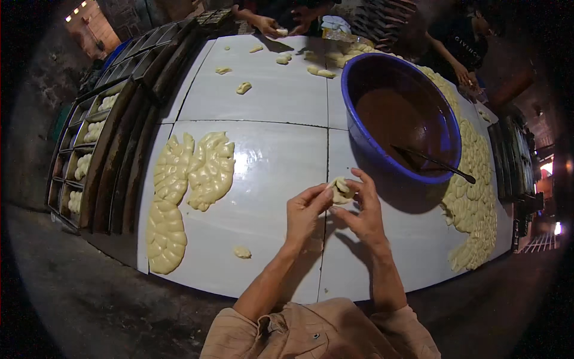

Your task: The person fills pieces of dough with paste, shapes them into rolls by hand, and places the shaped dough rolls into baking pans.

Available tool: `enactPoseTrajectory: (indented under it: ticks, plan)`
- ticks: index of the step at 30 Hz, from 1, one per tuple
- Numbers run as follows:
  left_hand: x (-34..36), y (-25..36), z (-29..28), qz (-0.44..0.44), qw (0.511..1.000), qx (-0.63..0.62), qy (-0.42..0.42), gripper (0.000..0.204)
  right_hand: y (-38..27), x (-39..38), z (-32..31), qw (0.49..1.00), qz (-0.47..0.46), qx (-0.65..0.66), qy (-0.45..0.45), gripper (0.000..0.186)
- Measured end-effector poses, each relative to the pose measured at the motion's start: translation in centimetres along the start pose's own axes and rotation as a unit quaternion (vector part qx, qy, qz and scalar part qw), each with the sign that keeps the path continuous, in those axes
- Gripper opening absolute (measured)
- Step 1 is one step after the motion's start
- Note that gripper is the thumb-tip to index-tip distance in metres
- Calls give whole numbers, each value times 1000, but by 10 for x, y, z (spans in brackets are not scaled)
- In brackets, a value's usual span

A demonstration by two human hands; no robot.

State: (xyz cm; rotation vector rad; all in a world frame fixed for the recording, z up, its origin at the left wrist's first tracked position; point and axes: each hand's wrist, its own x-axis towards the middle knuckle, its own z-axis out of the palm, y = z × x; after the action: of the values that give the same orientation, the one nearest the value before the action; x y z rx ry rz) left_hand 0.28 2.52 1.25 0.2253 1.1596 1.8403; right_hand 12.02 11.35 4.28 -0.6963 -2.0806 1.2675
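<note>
Above the white tiled table (269,155), I hold a small pale piece of dough (339,197) between both hands. It looks cupped, with a dark patch in its middle that I cannot make out. My left hand (306,216) pinches its left edge between thumb and fingers. On the other side, my right hand (366,218) grips the right edge, fingers partly raised. Just beyond the right hand stands a large blue basin (353,122) of brown paste (400,116), a dark-handled utensil (442,161) leaning in it. One loose dough lump (242,252) lies left of my forearms.
Flattened clusters of dough pieces (210,170) lie at left; many more (475,191) cover the right edge. Scattered dough bits (243,88) dot the far side. Compartmented metal trays (89,143) are stacked at left, others (511,158) at right. Two co-workers' hands (266,25) work across the table.
</note>
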Motion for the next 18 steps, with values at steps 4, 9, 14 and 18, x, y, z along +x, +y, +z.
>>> enactPoseTrajectory:
  ticks: [4, 9, 14, 18]
  plan:
    - [-5, -5, 6, 71, 996, 50, -1, 39, 20, -4, 23, 991, -56, -89, 80, 27]
    - [5, 8, 1, -5, 997, 76, -15, 30, 27, -7, 29, 982, 113, 129, 74, 14]
    - [17, 36, -19, -106, 983, 144, -52, 34, -2, -10, 14, 945, 266, 186, -36, 25]
    - [5, 33, -17, -86, 985, 123, -87, 33, 28, -20, 15, 994, 24, 83, -61, 34]
